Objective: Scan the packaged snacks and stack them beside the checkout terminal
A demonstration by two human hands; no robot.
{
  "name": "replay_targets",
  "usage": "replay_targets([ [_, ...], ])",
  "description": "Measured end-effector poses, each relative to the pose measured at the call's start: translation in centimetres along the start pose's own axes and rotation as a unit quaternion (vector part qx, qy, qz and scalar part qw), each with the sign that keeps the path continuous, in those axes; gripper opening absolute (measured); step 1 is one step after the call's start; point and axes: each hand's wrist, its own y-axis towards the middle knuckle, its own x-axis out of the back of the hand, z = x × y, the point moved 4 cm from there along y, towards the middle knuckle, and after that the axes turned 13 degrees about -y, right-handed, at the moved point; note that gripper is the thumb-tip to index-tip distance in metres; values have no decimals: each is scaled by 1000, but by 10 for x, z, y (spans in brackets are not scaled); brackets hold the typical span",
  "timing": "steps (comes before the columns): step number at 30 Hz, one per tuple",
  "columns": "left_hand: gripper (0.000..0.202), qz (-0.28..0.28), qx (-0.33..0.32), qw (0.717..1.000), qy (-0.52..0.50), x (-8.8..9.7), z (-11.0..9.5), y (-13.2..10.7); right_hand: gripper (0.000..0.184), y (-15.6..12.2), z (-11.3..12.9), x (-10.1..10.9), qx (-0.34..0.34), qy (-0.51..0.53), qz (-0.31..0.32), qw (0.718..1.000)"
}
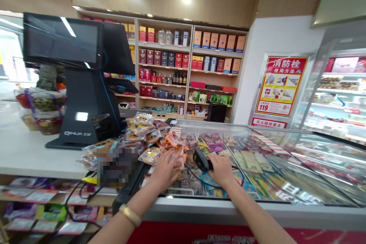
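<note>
Gripping a scanner [201,160], right hand [221,168]; left hand [165,167] on packets [148,137].

POS terminal [85,99] on white counter [25,152], left. Food tubs [42,114] just beside it. Cables [74,194] hang off counter edge. Wall shelves [190,65] with boxes, bottles at back. Red poster [280,84] right of shelves. Chiller [337,95] far right. Glass case [286,160] in front.

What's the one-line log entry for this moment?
left hand: flat on snack packets | right hand: holds barcode scanner | surface: glass display case
</note>
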Motion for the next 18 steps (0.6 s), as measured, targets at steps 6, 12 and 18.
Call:
replay_targets([
  [6, 55, 2, 34, 999, 23, -1, 1, 2, 34, 2, 3, -1, -4, -8, 32, 999],
  [12, 45, 14, 29, 999, 34, 0, 1, 5, 35, 5, 5, 2, -25, -22, 84, 996],
  [18, 42, 32, 44, 998, 33, 3, -1, 7, 43, 1, 6, 6, -106, -35, 137, 984],
])
